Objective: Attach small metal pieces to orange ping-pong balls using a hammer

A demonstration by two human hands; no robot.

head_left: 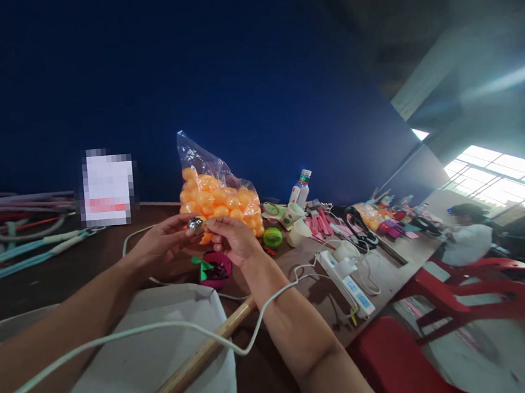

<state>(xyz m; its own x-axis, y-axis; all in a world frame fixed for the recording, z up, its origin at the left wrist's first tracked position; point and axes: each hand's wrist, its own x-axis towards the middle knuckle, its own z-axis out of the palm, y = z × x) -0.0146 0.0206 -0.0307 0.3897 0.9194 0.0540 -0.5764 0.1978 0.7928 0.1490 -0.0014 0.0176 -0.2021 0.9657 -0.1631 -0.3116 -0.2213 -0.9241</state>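
1. Silver-coloured, shiny, rounded piece [196,226]: it is held above the brown desk [289,261], in front of the clear plastic bag of orange balls [222,203]. Raised between both hands, it is probably easier to see and reach from two sides.

2. Left hand [168,235]: partly closed, with the fingertips gripping the silver piece from its left side. The fingers reach forward rather than wrapping round it, which leaves much of the shiny surface exposed.

3. Right hand [236,238]: closed, with thumb and forefinger drawn together just beside the silver piece and the other fingers curled in. Whether anything is pinched there cannot be told. A small orange scrap [206,238] shows below the fingertips; what supports it is unclear.

4. Magenta round container [218,270]: it sits on the desk below the hands, with a green ribbon-like strip [203,268] at its side and small dark contents. That spot seems handy for short reaches.

5. Bright green round item [272,238]: near the bag's right side, apart from both hands.

6. White cable [163,326]: it crosses over the right forearm, so it could snag when that arm moves.
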